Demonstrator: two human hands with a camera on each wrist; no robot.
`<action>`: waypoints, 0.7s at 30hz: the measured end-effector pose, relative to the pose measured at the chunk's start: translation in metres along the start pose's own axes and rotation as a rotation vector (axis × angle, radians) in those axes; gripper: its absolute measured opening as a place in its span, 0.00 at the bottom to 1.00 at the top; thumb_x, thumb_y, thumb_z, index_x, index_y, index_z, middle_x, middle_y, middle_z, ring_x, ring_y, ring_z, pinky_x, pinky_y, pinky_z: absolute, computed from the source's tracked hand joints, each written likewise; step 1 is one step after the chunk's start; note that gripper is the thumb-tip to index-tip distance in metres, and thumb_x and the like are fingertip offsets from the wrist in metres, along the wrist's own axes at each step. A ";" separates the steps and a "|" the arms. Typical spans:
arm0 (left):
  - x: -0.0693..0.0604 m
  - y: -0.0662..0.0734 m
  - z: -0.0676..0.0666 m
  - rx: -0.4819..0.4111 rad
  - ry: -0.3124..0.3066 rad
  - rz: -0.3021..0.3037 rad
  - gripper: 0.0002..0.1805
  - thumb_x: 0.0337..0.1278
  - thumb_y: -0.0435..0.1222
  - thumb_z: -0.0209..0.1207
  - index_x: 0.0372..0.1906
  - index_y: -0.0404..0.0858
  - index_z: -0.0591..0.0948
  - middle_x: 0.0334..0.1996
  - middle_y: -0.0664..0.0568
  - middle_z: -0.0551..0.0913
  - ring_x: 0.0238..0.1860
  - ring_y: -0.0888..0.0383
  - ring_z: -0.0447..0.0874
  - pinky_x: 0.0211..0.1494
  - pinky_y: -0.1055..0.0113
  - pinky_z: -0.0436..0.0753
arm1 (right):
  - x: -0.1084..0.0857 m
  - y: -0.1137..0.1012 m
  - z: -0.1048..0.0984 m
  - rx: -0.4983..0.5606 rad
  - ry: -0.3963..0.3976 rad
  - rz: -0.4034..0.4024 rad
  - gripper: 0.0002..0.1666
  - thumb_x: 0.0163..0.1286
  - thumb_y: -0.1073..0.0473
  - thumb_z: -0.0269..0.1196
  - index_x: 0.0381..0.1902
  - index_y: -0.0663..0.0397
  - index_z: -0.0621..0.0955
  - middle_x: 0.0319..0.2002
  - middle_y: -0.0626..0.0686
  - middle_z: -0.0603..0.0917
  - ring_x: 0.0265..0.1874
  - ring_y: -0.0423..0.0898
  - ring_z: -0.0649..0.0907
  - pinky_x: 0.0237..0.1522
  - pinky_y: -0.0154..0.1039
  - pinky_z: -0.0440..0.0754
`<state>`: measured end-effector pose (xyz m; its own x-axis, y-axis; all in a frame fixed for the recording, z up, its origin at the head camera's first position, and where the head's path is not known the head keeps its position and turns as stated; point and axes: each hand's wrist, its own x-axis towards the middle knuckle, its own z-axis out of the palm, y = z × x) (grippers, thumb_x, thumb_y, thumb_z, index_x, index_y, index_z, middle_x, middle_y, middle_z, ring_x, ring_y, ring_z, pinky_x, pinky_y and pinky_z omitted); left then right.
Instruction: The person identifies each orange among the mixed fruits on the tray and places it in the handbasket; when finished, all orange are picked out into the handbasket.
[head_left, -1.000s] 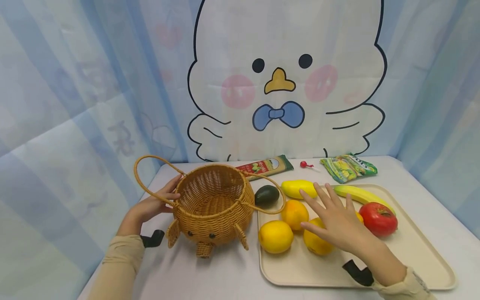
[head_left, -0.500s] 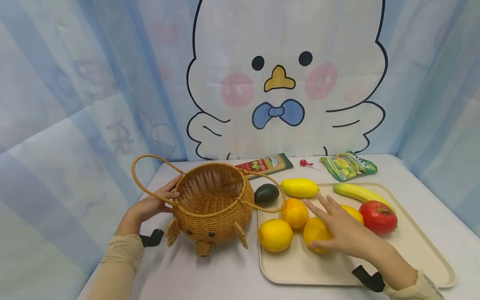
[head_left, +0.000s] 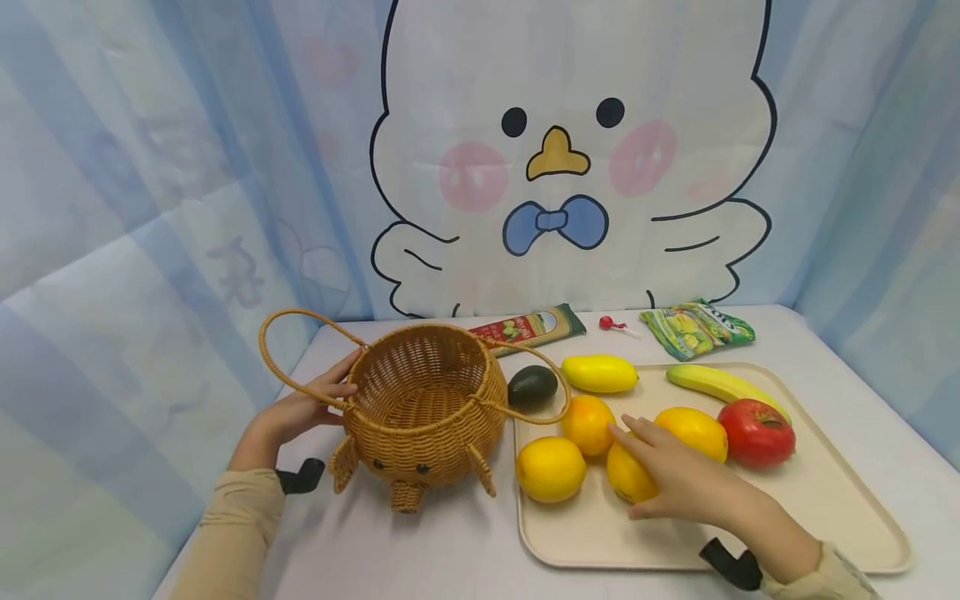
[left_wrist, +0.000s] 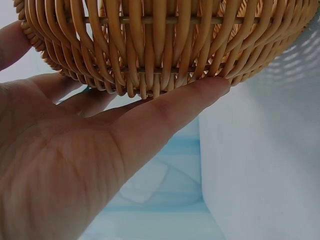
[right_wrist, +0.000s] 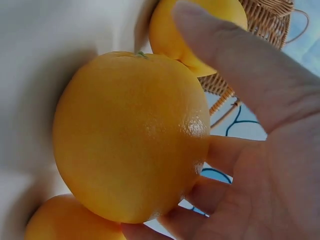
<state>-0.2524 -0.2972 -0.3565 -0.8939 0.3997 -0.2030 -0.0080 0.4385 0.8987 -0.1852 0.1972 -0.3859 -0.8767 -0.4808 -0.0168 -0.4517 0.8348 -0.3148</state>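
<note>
Inside the curve of the half-spread fingers of the right hand, just lowered, sits a yellow-orange fruit on the tray, seemingly ungripped, its pickup barely begun, while the left hand, loosely extended, touches the basket.

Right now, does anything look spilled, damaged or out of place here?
Nothing clearly stands out: the wicker basket looks intact, the yellow-orange fruit at the right hand looks whole, and no spill shows.
</note>
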 end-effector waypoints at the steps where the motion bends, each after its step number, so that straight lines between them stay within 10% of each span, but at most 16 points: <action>1: 0.000 0.000 0.000 -0.003 0.000 0.001 0.40 0.68 0.49 0.45 0.75 0.56 0.36 0.76 0.46 0.30 0.74 0.35 0.40 0.64 0.40 0.68 | 0.000 -0.001 0.000 -0.005 0.000 -0.003 0.56 0.43 0.43 0.75 0.69 0.51 0.65 0.68 0.64 0.65 0.64 0.64 0.68 0.59 0.62 0.71; 13: -0.001 0.000 0.000 -0.009 -0.007 0.005 0.38 0.70 0.47 0.44 0.75 0.56 0.35 0.76 0.46 0.30 0.74 0.35 0.38 0.65 0.39 0.67 | 0.005 -0.002 0.002 -0.079 0.004 0.057 0.49 0.42 0.54 0.76 0.63 0.58 0.71 0.60 0.64 0.74 0.56 0.62 0.75 0.59 0.61 0.72; 21: -0.002 0.002 0.002 -0.014 -0.006 0.000 0.39 0.69 0.48 0.44 0.75 0.56 0.35 0.76 0.47 0.29 0.74 0.35 0.38 0.65 0.39 0.67 | 0.001 0.002 0.004 -0.053 0.007 0.053 0.44 0.42 0.53 0.76 0.61 0.46 0.75 0.59 0.64 0.74 0.52 0.62 0.77 0.54 0.62 0.75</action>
<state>-0.2500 -0.2957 -0.3546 -0.8911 0.4048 -0.2050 -0.0139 0.4272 0.9041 -0.1867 0.1975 -0.3906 -0.9007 -0.4337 -0.0251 -0.4127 0.8722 -0.2627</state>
